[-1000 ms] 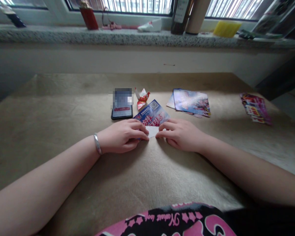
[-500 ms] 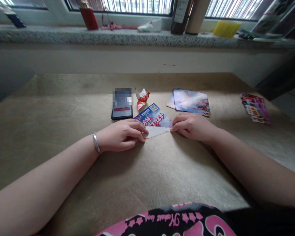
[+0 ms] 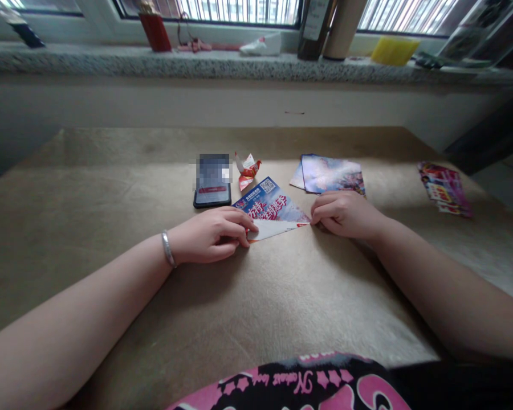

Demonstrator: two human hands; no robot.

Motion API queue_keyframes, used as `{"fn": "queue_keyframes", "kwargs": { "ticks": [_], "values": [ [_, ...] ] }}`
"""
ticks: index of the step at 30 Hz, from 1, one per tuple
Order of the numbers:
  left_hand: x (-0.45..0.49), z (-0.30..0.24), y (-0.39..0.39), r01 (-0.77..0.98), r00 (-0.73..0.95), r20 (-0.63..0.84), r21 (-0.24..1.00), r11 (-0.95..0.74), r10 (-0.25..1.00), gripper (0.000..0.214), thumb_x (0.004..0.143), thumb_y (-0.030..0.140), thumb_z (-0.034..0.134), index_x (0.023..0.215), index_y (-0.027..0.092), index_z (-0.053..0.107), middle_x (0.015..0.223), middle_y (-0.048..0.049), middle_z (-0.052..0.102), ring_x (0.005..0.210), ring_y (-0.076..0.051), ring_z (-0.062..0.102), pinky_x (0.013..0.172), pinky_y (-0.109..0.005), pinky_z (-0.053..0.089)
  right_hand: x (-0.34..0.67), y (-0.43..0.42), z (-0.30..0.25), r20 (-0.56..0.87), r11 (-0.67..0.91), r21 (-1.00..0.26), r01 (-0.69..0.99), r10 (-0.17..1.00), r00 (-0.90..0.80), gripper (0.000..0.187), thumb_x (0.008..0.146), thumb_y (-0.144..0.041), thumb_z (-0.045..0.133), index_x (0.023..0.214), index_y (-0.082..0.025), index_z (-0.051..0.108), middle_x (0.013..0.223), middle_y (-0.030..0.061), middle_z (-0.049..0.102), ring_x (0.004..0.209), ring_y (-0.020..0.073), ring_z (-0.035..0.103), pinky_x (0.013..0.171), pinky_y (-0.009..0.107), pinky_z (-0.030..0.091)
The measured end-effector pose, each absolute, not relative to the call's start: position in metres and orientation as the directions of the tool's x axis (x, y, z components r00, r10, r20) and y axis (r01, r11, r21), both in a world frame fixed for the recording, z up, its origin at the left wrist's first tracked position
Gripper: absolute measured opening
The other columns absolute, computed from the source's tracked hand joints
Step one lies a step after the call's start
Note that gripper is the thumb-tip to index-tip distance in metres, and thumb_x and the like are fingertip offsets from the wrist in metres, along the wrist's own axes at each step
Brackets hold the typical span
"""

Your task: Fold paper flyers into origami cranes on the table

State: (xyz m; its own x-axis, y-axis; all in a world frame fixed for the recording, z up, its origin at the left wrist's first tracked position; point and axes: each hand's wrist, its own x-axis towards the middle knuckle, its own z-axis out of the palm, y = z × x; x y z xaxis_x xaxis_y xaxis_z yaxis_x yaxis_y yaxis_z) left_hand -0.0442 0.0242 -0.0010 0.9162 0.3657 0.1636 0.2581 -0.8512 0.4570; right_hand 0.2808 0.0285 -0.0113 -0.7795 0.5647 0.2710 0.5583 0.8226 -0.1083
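A colourfully printed paper sheet (image 3: 270,208), blue with red and white lettering and a QR code, lies on the table between my hands. Its near edge is folded over, so a white strip shows along it. My left hand (image 3: 214,234) grips the sheet's left end, thumb and fingers together at the fold. With closed fingertips, my right hand (image 3: 346,215) pinches the pointed right corner. Just beyond the sheet stands a small red and white folded paper bird (image 3: 248,172). A phone (image 3: 214,195) with its screen lit lies beyond my left hand.
More printed sheets (image 3: 331,173) lie stacked behind my right hand. Pink and purple printed papers (image 3: 444,191) rest near the right edge of the table (image 3: 256,319). On the granite sill (image 3: 222,65) stand a red container (image 3: 154,28), bottles and a yellow block (image 3: 394,51).
My right hand has slid to the right and slightly away from me, out to the sheet's corner, uncovering more of the folded edge. My left hand has hardly moved.
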Motion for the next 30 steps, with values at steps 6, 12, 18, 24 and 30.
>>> {"fn": "queue_keyframes", "kwargs": {
  "ticks": [6, 12, 18, 24, 30],
  "values": [
    [-0.041, -0.002, 0.021, 0.302, 0.897, 0.172, 0.436, -0.848, 0.408, 0.018, 0.082, 0.011, 0.046, 0.083, 0.017, 0.063, 0.109, -0.0060, 0.064, 0.102, -0.017, 0.057, 0.091, -0.033, 0.048, 0.278, 0.029, -0.018, 0.329, 0.774, -0.198, 0.602, 0.630, -0.703, 0.028, 0.075, -0.008, 0.043, 0.066, -0.021, 0.067, 0.072, 0.0011, 0.067, 0.069, 0.0136, 0.061, 0.061, 0.025, 0.043],
    [-0.034, -0.008, 0.016, 0.402, 0.857, 0.208, 0.305, -0.864, 0.472, 0.026, 0.092, 0.021, 0.043, 0.110, 0.016, 0.061, 0.113, -0.0095, 0.061, 0.103, -0.018, 0.055, 0.093, -0.035, 0.047, 0.267, 0.025, -0.020, 0.434, 0.725, -0.262, 0.637, 0.678, -0.593, 0.023, 0.077, -0.010, 0.047, 0.074, -0.020, 0.067, 0.085, 0.0038, 0.068, 0.073, 0.0146, 0.061, 0.066, 0.027, 0.047],
    [-0.027, -0.008, 0.011, 0.457, 0.848, 0.231, 0.139, -0.878, 0.478, 0.028, 0.090, 0.029, 0.051, 0.115, 0.021, 0.061, 0.119, -0.0090, 0.058, 0.110, -0.023, 0.050, 0.097, -0.043, 0.044, 0.252, 0.022, -0.015, 0.537, 0.772, -0.283, 0.569, 0.619, -0.574, 0.027, 0.078, -0.009, 0.049, 0.092, -0.022, 0.068, 0.093, 0.0059, 0.063, 0.086, 0.0175, 0.060, 0.077, 0.034, 0.049],
    [-0.026, -0.008, 0.012, 0.386, 0.882, 0.220, 0.170, -0.907, 0.417, 0.026, 0.092, 0.026, 0.047, 0.114, 0.020, 0.060, 0.119, -0.0081, 0.060, 0.109, -0.021, 0.053, 0.100, -0.043, 0.043, 0.249, 0.019, -0.013, 0.523, 0.735, -0.300, 0.608, 0.660, -0.540, 0.031, 0.079, -0.010, 0.051, 0.099, -0.028, 0.066, 0.119, 0.0061, 0.056, 0.108, 0.0233, 0.054, 0.092, 0.045, 0.045],
    [-0.025, -0.006, 0.010, 0.304, 0.900, 0.229, 0.279, -0.911, 0.371, 0.032, 0.086, 0.010, 0.045, 0.112, 0.019, 0.060, 0.119, -0.0079, 0.060, 0.113, -0.020, 0.052, 0.098, -0.039, 0.046, 0.250, 0.017, -0.011, 0.491, 0.735, -0.329, 0.593, 0.669, -0.558, 0.031, 0.079, -0.011, 0.050, 0.100, -0.027, 0.066, 0.128, 0.0064, 0.053, 0.116, 0.0248, 0.050, 0.097, 0.046, 0.042]
  ]
}}
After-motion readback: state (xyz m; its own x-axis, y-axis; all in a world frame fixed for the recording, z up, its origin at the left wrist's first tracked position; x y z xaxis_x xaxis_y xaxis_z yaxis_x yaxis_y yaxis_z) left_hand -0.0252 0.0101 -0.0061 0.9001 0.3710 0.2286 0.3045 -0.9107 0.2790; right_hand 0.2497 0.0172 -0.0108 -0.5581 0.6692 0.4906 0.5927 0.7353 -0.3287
